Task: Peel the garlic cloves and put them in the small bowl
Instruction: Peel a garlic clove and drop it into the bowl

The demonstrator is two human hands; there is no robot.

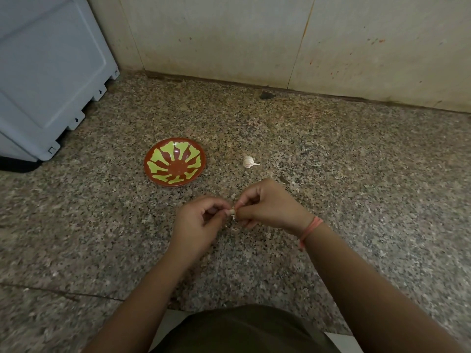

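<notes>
Head view: left hand (197, 222) and right hand (270, 207) pinch a half-hidden garlic clove (232, 212).

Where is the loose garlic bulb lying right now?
In the head view the garlic bulb lies on the stone counter, right of the red and green bowl and a little beyond the right hand, touching neither.

A speckled granite table (344, 179) runs back to a wall (229, 34) of pale, stained tiles, with a dark seam where the two meet. At the far left a blue-grey plastic casing (51, 72) stands on the table, with a black band (17, 165) under its near edge. A dark chip (266, 95) lies by the wall.
</notes>
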